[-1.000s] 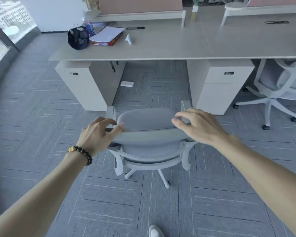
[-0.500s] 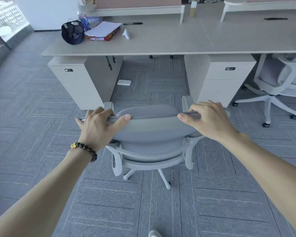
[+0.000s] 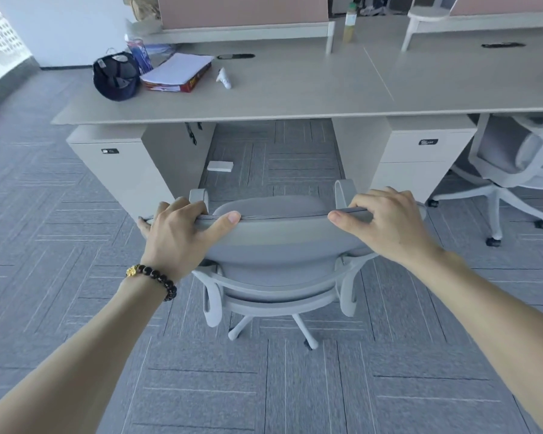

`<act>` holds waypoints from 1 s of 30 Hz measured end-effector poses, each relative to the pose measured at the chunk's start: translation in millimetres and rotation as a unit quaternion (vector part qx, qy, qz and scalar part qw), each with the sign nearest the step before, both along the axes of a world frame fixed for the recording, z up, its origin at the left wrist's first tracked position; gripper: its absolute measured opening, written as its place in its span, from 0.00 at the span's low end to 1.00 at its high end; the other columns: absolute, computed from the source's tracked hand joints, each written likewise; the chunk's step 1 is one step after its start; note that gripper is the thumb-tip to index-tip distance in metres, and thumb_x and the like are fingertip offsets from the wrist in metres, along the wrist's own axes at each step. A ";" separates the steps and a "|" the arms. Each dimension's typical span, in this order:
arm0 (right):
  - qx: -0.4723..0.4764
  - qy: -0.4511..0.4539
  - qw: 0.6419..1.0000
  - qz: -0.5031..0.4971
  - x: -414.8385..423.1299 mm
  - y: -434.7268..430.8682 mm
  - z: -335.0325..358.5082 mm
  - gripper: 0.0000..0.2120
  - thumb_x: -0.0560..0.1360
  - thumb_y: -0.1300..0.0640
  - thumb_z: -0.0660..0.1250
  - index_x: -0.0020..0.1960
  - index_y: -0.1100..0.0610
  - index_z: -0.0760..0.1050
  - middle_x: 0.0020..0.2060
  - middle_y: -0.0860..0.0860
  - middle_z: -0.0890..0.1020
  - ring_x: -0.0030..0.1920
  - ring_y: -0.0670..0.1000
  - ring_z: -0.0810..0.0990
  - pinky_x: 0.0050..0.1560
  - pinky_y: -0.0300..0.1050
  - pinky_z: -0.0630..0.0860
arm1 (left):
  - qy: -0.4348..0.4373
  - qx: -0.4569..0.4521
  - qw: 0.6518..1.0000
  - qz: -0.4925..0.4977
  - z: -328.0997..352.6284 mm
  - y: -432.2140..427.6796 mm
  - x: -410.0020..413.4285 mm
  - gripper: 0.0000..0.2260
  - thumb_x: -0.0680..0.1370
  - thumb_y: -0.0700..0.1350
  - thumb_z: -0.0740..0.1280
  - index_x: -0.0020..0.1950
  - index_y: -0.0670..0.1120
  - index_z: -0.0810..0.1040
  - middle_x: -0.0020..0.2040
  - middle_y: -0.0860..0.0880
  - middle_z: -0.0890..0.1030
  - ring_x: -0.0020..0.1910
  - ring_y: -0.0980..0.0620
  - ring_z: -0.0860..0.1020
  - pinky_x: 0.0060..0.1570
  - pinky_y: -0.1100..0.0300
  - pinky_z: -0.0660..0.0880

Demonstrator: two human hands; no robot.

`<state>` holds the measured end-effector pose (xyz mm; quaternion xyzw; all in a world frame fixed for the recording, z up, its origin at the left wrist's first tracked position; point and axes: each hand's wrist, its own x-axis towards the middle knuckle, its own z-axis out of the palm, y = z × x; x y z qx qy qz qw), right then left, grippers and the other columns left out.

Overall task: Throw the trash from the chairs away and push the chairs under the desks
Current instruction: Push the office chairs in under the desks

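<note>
Both hands clamped on top edge of grey chair (image 3: 282, 233) backrest: left hand (image 3: 182, 236) with beaded bracelet (image 3: 157, 278) at left corner, right hand (image 3: 386, 223) at right corner, fingers curled over, thumbs along near side. Chair on carpet facing gap under desk (image 3: 295, 98), just short of it, between two drawer units. Second chair (image 3: 514, 158) tucked partly under desk at right. Cap (image 3: 116, 76), paper stack (image 3: 176, 72) on desktop.
</note>
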<state>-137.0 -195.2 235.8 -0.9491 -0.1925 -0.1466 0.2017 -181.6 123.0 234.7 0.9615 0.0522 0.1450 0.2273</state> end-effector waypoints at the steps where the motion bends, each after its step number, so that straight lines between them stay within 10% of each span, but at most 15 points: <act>1: 0.002 -0.002 1.000 -0.003 11.1 4.2 -0.5 0.34 0.68 0.26 0.52 0.33 0.56 0.76 0.28 0.50 0.76 0.39 0.56 0.74 0.48 0.52 0.68 | -0.001 -0.001 1.000 -0.004 -0.3 4.4 13.0 0.35 0.66 0.81 0.50 0.32 0.49 0.69 0.36 0.56 0.71 0.45 0.47 0.67 0.59 0.30 0.63; 20: 0.016 -0.016 0.999 -0.048 191.3 66.7 -1.7 0.31 0.68 0.27 0.53 0.31 0.55 0.72 0.25 0.45 0.68 0.38 0.57 0.73 0.47 0.51 0.66 | -0.028 0.010 0.999 -0.018 -4.1 64.6 213.2 0.33 0.65 0.83 0.47 0.32 0.54 0.69 0.37 0.58 0.71 0.49 0.46 0.70 0.57 0.41 0.64; 30: 0.012 -0.045 0.996 -0.082 300.6 70.6 -3.5 0.35 0.65 0.26 0.52 0.37 0.56 0.78 0.33 0.51 0.80 0.43 0.55 0.73 0.40 0.41 0.52 | -0.047 -0.022 0.997 -0.051 -5.8 65.9 334.8 0.35 0.66 0.81 0.51 0.32 0.49 0.72 0.36 0.55 0.73 0.48 0.44 0.71 0.61 0.31 0.65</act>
